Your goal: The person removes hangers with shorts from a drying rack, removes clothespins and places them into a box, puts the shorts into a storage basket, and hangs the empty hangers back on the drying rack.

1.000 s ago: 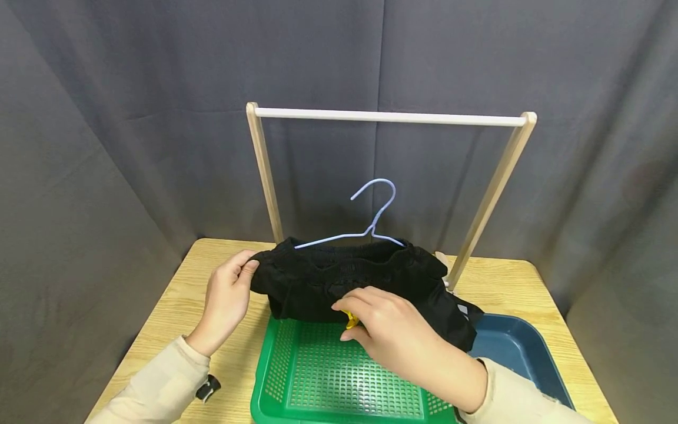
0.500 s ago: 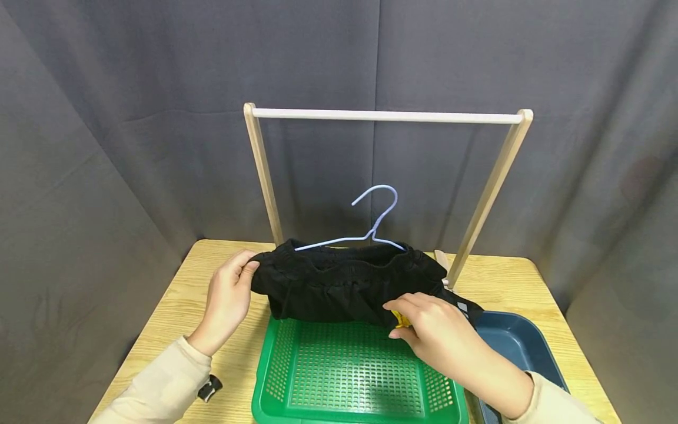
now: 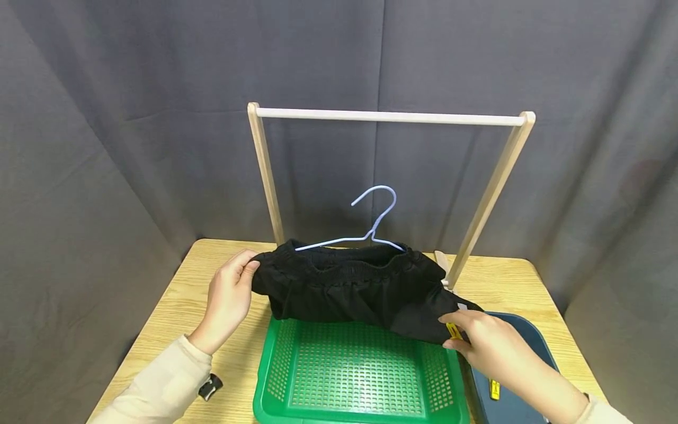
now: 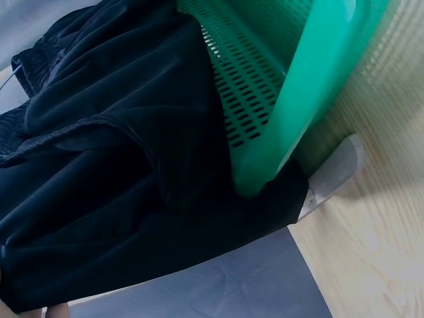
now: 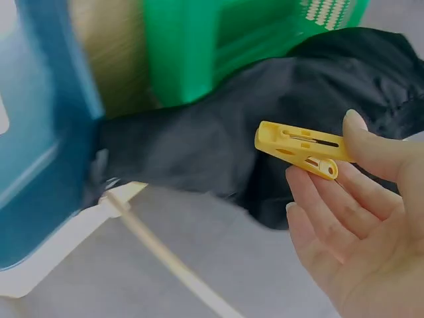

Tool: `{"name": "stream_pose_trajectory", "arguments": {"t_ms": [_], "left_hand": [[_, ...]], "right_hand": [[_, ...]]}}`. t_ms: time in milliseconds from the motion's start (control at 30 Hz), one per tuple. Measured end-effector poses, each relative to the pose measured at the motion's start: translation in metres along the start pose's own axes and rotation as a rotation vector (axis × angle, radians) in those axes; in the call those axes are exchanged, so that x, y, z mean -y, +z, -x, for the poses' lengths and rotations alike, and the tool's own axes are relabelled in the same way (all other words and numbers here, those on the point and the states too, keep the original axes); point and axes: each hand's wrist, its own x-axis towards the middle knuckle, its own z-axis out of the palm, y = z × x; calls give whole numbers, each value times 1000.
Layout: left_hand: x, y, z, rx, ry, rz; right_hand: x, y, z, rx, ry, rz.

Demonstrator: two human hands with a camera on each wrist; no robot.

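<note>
Black elastic-waist pants point(image 3: 344, 294) lie across the back of the green basket point(image 3: 263, 377), one leg reaching right towards the blue tray point(image 3: 521, 330). My left hand point(image 3: 228, 300) pinches the left end of their waistband between thumb and fingers. A light purple hanger point(image 3: 339, 240) sits inside the waist opening, its hook upright and its lower part hidden by the cloth. In my right hand point(image 3: 498, 347) is a yellow clothespin point(image 5: 301, 142), gripped between thumb and fingers, near the pants' right leg and the tray. Another yellow clothespin point(image 3: 495, 389) lies in the tray.
Behind the basket stands a wooden rack with a white crossbar point(image 3: 389, 117). A small black-and-white item point(image 3: 210, 387) lies on the wooden table point(image 3: 233, 359), beside my left sleeve. Grey curtains point(image 3: 318, 53) surround the table.
My right hand has moved right with the clothespin, from in front of the pants' middle to the edge of the tray. The hanger hook dipped slightly early on. My left hand keeps its place.
</note>
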Motion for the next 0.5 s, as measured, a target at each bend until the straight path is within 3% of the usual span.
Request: {"name": "stream_pose_trajectory", "arguments": {"t_ms": [267, 500], "left_hand": [[1, 2, -3, 8, -9, 0], [1, 4, -3, -11, 4, -2]], "right_hand": [[-36, 2, 14, 99, 147, 26], [-68, 8, 23, 173, 172, 17]]}}
